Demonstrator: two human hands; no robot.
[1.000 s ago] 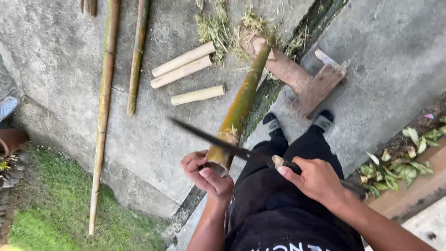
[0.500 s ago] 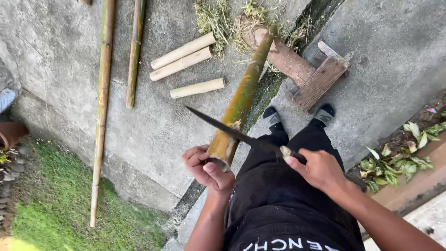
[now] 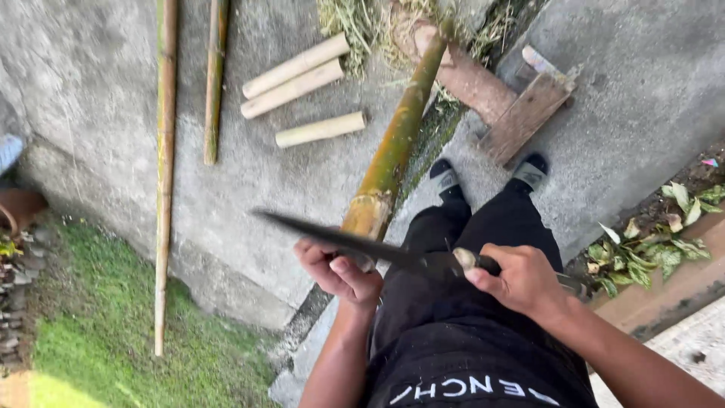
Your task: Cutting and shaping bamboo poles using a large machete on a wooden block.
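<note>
far left: a strip of grass (image 3: 113, 340) borders the concrete slab (image 3: 91, 98), on which a long thin bamboo pole (image 3: 163, 174) and a shorter pole (image 3: 216, 83) lie lengthwise, running away from the viewer. centre left: three cut pale bamboo sections (image 3: 302, 87) lie side by side, well apart from the hands. centre: the bamboo culm (image 3: 393, 147), green-yellow with a tan, stripped near end, runs diagonally from the left hand (image 3: 340, 272) up and rightward to a wooden block (image 3: 498, 98) at its far end. the left hand wraps closed around the near end of the culm, so the long axis extends away from the body. the long dark blade (image 3: 332, 238) crosses just above that hand, nearly at right angles to the culm, tip pointing left. right: the right hand (image 3: 521, 283) is clenched on the blade's handle, beside the culm's near end; the left hand is nearer the culm. far right: fallen leaves (image 3: 657, 242) lie beside the slab.
</note>
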